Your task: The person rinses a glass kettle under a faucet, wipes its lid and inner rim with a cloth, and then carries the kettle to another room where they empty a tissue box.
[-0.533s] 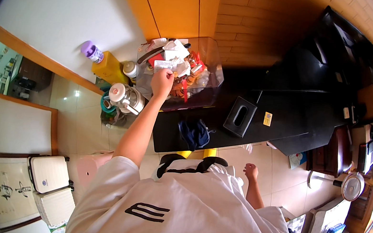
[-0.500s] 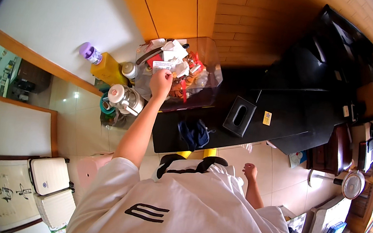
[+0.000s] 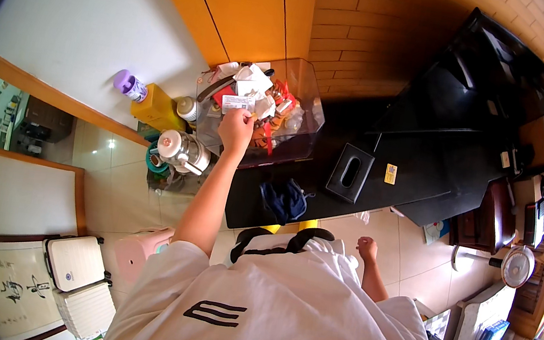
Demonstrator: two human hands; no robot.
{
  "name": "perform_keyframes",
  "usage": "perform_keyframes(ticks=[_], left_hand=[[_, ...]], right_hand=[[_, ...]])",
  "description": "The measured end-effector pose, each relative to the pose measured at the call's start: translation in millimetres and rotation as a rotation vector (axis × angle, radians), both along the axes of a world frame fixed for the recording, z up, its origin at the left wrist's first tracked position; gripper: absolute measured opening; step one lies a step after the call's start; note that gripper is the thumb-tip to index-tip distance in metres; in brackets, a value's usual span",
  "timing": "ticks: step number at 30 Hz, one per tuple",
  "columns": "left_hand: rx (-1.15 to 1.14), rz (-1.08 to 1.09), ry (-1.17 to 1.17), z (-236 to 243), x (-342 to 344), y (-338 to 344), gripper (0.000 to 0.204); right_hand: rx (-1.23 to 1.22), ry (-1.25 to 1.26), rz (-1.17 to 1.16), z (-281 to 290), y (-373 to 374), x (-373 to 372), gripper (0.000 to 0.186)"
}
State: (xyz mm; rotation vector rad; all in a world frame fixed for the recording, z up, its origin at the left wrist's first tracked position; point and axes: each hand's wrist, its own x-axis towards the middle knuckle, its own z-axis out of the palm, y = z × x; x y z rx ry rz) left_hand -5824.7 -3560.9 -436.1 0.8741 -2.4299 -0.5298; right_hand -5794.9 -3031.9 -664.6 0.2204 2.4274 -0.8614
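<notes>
Reaching left hand point(image 3: 236, 129) up into clear plastic bin point(image 3: 308, 115) sitting at the 11 o'clock corner of dark counter point(image 3: 419, 171), fingers pinched together on small white card point(image 3: 237, 103) held flat just above the hand, at the bin's near-left edge. Card lying against heaped clutter point(image 3: 262, 95) of white papers, red packets and small bits filling the bin toward 12 o'clock. Hanging right hand point(image 3: 366, 246) low at 4 o'clock of the bin, closed into a loose fist, gripping nothing visible, well apart from the counter top. Sitting at 3 o'clock of the bin: black tissue box point(image 3: 349, 172), small yellow tag point(image 3: 391, 174) just beyond it; dark blue cloth point(image 3: 284, 200) drooping off the counter's front edge at 6 o'clock. Standing at 9 o'clock of the bin, off the counter: steel kettle point(image 3: 180, 149), yellow container point(image 3: 154, 108), purple-capped bottle point(image 3: 128, 84). For doing this well, probably: keeping the pinch on the card's lower edge only, lifting straight toward 6 o'clock rather than dragging sideways, so neighbouring papers not riding out with it; watching the bin wall, since the heap is piled above the rim and loose pieces could be spilling toward the kettle side; bracing the bin with the free hand likely helping if the pile is shifting. Exact finger contact partly hidden by the hand's back.
</notes>
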Motion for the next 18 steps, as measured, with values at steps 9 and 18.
perform_keyframes(ticks=[9,18], left_hand=[[0.686,-0.099,0.457,45.6,3.5,6.8,0.010],[1.558,-0.562,0.194,107.6,25.9,106.2,0.014]], right_hand=[[-0.054,0.195,-0.002,8.9,-28.8,-14.9,0.023],[-1.188,-0.056,0.152,292.3,-225.6,-73.8,0.031]])
